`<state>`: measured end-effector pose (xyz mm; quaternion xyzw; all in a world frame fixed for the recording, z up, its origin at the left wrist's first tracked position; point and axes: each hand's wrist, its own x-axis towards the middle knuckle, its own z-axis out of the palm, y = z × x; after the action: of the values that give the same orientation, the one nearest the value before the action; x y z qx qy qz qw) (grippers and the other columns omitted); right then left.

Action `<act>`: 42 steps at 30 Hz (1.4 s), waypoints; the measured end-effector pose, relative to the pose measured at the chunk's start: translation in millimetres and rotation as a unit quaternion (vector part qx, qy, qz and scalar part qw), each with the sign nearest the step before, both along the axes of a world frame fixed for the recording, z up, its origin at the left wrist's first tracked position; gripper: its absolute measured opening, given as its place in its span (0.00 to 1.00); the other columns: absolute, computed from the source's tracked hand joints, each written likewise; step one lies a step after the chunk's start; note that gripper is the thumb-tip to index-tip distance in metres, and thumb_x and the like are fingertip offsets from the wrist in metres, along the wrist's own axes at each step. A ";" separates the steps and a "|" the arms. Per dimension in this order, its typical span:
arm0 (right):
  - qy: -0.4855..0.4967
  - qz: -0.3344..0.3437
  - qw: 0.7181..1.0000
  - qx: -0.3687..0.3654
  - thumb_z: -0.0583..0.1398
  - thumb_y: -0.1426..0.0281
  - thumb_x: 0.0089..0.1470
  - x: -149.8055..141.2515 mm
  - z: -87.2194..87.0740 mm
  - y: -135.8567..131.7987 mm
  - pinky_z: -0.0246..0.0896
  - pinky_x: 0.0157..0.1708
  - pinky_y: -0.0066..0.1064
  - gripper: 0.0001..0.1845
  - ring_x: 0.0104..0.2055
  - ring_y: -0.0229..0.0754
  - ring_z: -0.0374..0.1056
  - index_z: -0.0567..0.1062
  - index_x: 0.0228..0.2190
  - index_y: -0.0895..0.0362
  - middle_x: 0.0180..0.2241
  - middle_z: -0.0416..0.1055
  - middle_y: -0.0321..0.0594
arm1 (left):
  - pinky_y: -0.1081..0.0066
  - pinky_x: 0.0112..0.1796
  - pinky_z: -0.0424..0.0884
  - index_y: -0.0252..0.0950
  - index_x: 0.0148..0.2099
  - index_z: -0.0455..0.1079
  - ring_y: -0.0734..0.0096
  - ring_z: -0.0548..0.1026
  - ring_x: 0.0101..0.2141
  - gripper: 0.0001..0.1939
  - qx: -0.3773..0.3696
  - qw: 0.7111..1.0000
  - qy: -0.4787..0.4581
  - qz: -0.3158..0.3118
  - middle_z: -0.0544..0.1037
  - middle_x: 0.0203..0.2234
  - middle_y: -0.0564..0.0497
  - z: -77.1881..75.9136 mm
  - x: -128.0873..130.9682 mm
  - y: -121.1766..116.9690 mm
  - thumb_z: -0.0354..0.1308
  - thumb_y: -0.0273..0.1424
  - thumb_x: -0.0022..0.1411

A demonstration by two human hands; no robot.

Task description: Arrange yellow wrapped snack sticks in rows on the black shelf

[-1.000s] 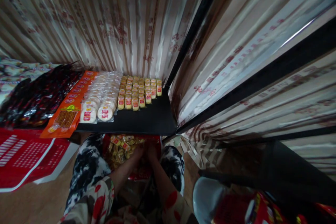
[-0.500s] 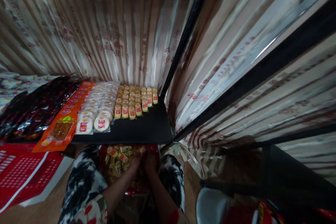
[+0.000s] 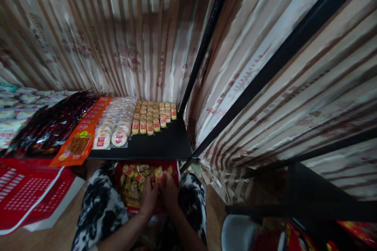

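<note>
Low between my knees, my left hand (image 3: 149,197) and my right hand (image 3: 169,194) come together with bent fingers around a small yellow snack packet (image 3: 158,173). The packet stands upright between the fingertips, its orange and red label facing me. Beneath them lies a red basket (image 3: 117,174) holding many loose yellow packets (image 3: 133,189). On the black shelf (image 3: 165,145) just beyond, rows of matching yellow snack packets (image 3: 150,126) stand close together, with the shelf's right end bare.
Left of those rows lie clear-wrapped round white crackers (image 3: 119,136), an orange snack bag (image 3: 73,151) and dark shiny packages (image 3: 55,125). A red shopping basket (image 3: 32,196) with a white handle sits at lower left. Black posts (image 3: 203,55) and striped sheeting enclose the shelf.
My hands have lifted slightly, and a yellow snack packet now shows clearly between the fingertips. The view has shifted a little, and the rows on the shelf look the same.
</note>
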<state>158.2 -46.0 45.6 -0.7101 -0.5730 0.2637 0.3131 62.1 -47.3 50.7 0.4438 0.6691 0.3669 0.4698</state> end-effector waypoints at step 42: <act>0.056 -0.143 0.969 0.195 0.55 0.67 0.48 44.6 53.8 235.0 0.61 0.42 0.35 0.20 0.43 0.44 0.68 0.63 0.45 0.58 0.42 0.70 0.47 | 0.53 0.59 0.43 0.29 0.59 0.58 0.57 0.46 0.62 0.25 0.356 0.776 0.488 -0.182 0.57 0.60 0.45 56.2 31.8 198.1 0.43 0.31 0.60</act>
<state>202.8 189.1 99.4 -0.6937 -0.4875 0.1387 0.5117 93.9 150.8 106.9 0.8124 0.5368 0.2213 -0.0532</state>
